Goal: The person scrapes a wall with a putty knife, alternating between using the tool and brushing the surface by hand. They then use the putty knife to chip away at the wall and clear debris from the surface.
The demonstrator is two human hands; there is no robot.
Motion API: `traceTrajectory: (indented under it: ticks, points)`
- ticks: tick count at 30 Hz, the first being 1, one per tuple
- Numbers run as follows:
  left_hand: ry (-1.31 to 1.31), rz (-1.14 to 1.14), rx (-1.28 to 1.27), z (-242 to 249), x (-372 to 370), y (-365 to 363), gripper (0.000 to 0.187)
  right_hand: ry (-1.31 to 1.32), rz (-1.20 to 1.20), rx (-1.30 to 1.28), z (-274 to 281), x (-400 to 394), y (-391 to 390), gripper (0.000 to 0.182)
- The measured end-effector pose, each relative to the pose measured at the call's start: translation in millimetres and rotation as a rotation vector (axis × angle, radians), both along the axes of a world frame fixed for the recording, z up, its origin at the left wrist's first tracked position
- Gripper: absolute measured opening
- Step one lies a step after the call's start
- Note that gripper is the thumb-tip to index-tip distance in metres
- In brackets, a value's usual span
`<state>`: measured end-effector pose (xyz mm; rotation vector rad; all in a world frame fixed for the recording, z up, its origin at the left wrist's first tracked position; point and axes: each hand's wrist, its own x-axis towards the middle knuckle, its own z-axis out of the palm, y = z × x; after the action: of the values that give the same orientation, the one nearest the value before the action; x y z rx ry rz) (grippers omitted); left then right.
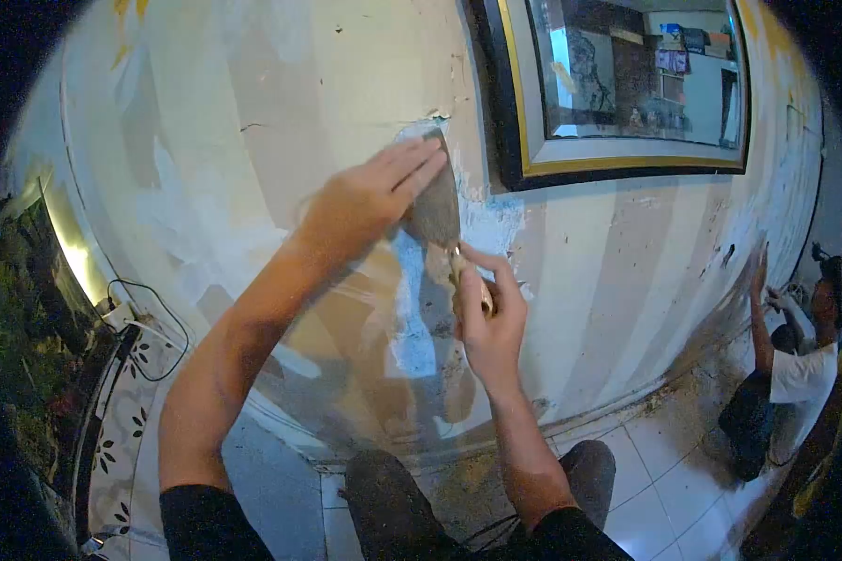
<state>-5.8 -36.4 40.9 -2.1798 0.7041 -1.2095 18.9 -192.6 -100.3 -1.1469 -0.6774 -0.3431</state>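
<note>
My right hand (pixel 496 318) is closed around the wooden handle of a putty knife (pixel 437 210). Its wide, dull metal blade points up and lies against the striped wall (pixel 281 122). My left hand (pixel 370 192), a little blurred, has its fingers stretched out, with the fingertips at the upper part of the blade. Around the blade the wall covering is broken away, and a pale blue bare patch (pixel 413 346) shows below it. Another rough whitish patch (pixel 496 224) lies to the right of the blade. What is under my left palm is hidden.
A framed mirror (pixel 510 103) with a black and gold border hangs at the upper right. A co-worker (pixel 800 374) crouches by the wall at the far right, one hand on it. At left, a cable (pixel 173 327) hangs beside a glowing light (pixel 75 252). White floor tiles (pixel 669 481) lie below.
</note>
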Motion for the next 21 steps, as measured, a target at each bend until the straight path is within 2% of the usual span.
traceTrajectory:
  ticks: [3,7,9,10,13,17,19,21]
  points:
    - [-0.031,-0.007,-0.029,0.6,1.3,0.7,0.05,0.071,0.063,-0.016,9.3,-7.9,0.2,0.024]
    - [0.027,0.008,0.011,0.3,0.0,-2.1,0.05,-0.013,0.0,0.02,1.2,-3.6,2.6,0.024]
    - [-0.016,0.028,0.001,2.2,0.1,-6.4,0.05,0.102,0.067,0.026,6.2,-7.2,-0.6,0.023]
    - [-0.012,0.03,-0.007,-1.4,1.7,-3.0,0.05,0.056,0.03,0.055,2.7,-7.2,4.4,0.023]
    - [-0.028,-0.055,0.076,-4.5,7.1,2.9,0.043,0.111,0.068,0.044,-8.4,-12.1,0.6,0.023]
    - [-0.001,-0.007,0.001,-2.1,5.2,-4.1,0.048,0.024,-0.018,0.036,-1.4,-2.6,1.8,0.023]
    - [-0.027,0.006,-0.03,-2.6,2.9,-3.9,0.048,0.082,0.098,0.051,3.2,-5.5,-2.7,0.022]
    - [0.016,0.011,-0.006,-1.5,2.8,-4.2,0.048,0.042,0.096,0.068,3.0,0.0,-1.0,0.022]
